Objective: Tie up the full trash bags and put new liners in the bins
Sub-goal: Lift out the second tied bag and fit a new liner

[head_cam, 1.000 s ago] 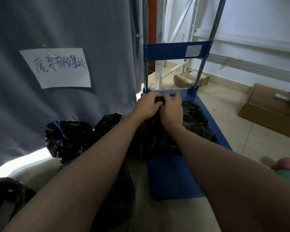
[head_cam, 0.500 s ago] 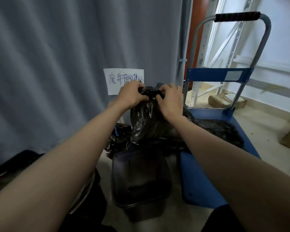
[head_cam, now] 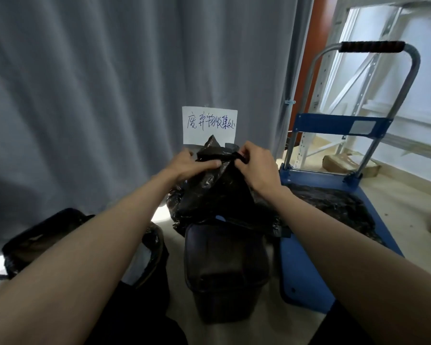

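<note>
A folded black liner bag [head_cam: 215,188] hangs in the air above a dark rectangular bin [head_cam: 225,267] on the floor. My left hand [head_cam: 189,165] pinches the bag's top edge on the left. My right hand [head_cam: 255,165] pinches the same edge on the right, close to the left hand. The bag's lower part drapes down onto the bin's rim. A second bin with a black liner [head_cam: 144,255] stands left of it, partly hidden by my left forearm.
A blue platform trolley [head_cam: 301,265] stands right of the bin, carrying more black bags [head_cam: 334,207]. A grey curtain [head_cam: 85,95] with a handwritten paper label [head_cam: 209,123] hangs behind. Cardboard boxes [head_cam: 343,163] and metal shelving sit at the right.
Both hands have lifted the black bag off the trolley and brought it over the dark bin. My view has risen and turned left; the hands now spread the top edge apart slightly.
</note>
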The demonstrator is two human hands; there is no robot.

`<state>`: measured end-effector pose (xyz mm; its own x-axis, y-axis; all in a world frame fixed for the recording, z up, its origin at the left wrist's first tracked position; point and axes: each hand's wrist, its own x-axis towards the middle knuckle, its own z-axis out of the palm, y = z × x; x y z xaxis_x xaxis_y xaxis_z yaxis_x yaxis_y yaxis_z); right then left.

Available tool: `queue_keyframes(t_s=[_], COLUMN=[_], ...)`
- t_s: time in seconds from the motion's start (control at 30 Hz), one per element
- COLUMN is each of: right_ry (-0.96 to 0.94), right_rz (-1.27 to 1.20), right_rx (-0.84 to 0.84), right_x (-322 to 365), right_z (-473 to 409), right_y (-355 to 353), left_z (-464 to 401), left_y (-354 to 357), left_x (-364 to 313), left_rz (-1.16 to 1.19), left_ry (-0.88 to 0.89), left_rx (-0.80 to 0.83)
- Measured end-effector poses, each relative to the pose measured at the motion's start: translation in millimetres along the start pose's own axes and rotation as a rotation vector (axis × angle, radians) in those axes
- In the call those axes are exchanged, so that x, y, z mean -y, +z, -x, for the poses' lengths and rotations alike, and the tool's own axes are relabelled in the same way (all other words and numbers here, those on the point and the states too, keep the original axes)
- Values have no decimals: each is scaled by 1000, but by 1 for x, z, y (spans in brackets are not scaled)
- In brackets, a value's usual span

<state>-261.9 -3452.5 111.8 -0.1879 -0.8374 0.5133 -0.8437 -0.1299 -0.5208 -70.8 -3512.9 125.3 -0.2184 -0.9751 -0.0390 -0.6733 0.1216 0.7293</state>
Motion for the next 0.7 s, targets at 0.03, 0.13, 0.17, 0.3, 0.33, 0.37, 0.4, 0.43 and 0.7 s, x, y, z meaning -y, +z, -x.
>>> queue_keyframes(t_s=[0.03, 0.13, 0.17, 0.3, 0.33, 0.37, 0.4, 0.43, 0.7], right_ry=[-6, -10, 0, 71, 61, 35, 7, -21, 99], right_rz=[-9, -5, 25, 49, -4, -88, -172, -235, -269], right_rx=[-2, 62, 148, 551, 507, 421, 347, 318, -55], right_x=[3, 8, 8, 8, 10, 12, 15, 18, 33], right_z=[0, -1, -3, -8, -9, -10, -11, -12, -18], right_y=[-1, 0, 0, -1, -2, -3, -4, -5, -16], left_z=[3, 5, 4, 3, 3, 4, 5, 6, 4], left_y=[-2, -5, -6, -8, -8, -7, -5, -3, 5], left_x=[1, 1, -1, -16, -18, -21, -23, -26, -29], left_rz=[21, 114, 147, 153, 121, 89, 53, 15, -21], left_ry=[2, 61, 81, 249, 306, 362, 411, 453, 358], left_rx=[91, 141, 104, -37, -37, -30, -23, -19, -106])
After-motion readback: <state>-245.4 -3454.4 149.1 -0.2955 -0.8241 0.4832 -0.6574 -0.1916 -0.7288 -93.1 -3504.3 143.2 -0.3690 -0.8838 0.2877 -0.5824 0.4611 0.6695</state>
